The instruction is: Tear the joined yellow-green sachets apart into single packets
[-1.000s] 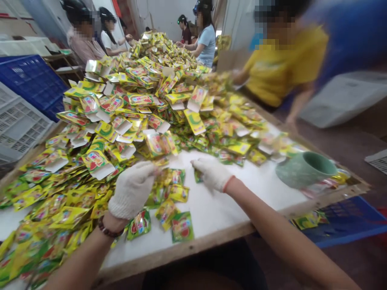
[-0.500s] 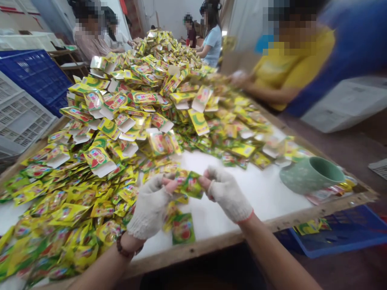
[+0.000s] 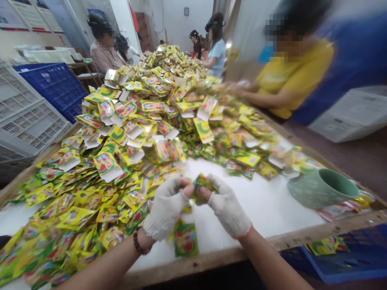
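Observation:
My left hand (image 3: 166,207), in a white knit glove with bare fingertips, pinches the left edge of a small green and yellow sachet (image 3: 200,186). On its other side, my right hand (image 3: 228,207), gloved the same way, grips the same sachet between thumb and fingers. The sachet looks bunched up, and the fingers cover part of it. Below the hands another sachet (image 3: 186,240) with a red fruit print lies flat near the table's front edge. To the left spreads a heap of similar sachets (image 3: 75,217).
Open printed cartons (image 3: 107,166) are piled along the table (image 3: 256,215). A green cup-like container (image 3: 322,187) lies at the right. A blue crate (image 3: 356,257) sits below the right edge. A person in a yellow top (image 3: 299,82) works at the right, others farther back.
My hands have come closer together, and the sachet between them has gone from stretched out to bunched. The whole view has shifted slightly, with the scene now lower and to the right.

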The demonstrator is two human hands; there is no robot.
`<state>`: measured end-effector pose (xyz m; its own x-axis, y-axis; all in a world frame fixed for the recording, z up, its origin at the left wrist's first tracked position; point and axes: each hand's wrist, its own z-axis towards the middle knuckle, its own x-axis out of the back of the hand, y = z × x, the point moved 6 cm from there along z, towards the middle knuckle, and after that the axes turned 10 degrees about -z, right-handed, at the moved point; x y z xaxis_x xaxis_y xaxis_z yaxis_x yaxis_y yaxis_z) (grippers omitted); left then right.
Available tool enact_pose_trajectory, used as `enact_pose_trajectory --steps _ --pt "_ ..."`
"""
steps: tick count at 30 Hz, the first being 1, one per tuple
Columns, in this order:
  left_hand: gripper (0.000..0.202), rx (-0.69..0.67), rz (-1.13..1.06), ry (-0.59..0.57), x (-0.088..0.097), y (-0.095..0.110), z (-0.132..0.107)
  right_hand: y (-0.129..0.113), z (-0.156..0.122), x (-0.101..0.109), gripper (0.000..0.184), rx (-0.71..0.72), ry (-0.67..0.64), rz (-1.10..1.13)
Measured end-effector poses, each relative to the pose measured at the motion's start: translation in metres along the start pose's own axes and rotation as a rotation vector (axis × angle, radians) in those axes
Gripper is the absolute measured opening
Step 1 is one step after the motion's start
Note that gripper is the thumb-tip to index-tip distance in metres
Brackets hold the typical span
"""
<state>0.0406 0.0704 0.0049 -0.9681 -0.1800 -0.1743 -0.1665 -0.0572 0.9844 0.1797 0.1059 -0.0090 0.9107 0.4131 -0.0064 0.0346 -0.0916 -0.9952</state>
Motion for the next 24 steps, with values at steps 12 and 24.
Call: enact_pose_trajectory --steps 12,24 --pt "0.024 -0.627 1.545 -0.502 0.002 0.018 0.132 0.013 0.019 0.034 0.039 -0.059 0.218 -0.030" --pt "0.029 -0.197 1.132 -0.536 -0.002 0.021 0.039 0.006 0.012 0.043 0.038 0.053 0.207 -0.046"
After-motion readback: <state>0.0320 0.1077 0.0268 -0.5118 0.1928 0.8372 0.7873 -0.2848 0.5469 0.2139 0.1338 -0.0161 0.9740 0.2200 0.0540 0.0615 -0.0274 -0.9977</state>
